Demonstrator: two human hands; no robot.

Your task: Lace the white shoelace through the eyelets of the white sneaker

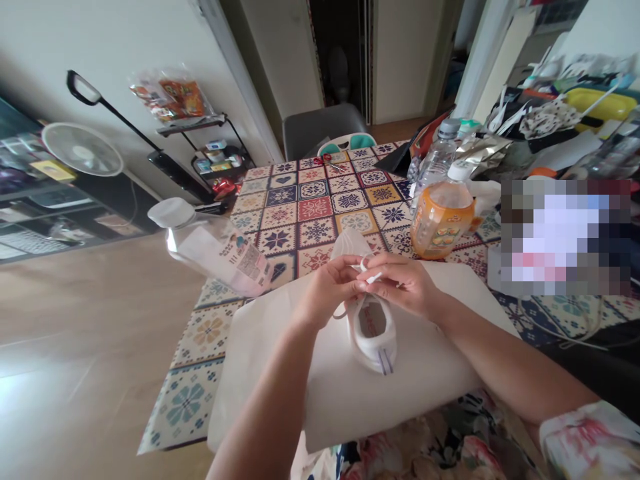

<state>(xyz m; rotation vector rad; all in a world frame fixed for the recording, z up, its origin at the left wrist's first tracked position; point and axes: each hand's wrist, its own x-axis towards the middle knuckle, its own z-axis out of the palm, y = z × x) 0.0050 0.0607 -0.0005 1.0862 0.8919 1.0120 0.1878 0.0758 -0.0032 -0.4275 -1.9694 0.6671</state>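
Observation:
A white shoe (373,347) stands on a pale sheet (275,373), its heel with purple stripes toward me and its toe pointing away. Above its tongue, my left hand (336,287) and my right hand (400,283) meet with fingertips pinched. A white shoelace (365,261) loops up between them. The white end of the lace sticks out from the fingers of my right hand. Another stretch of lace hangs in a loop below my left fingers. My hands hide part of the shoe's front and the lacing.
A clear plastic container (215,250) leans at the left table edge. An orange bottle (443,220) with a white cap and a clear water bottle (440,153) stand on the right. Red-handled scissors (325,160) lie at the far end of the patterned tablecloth (315,208), before a grey chair (325,123).

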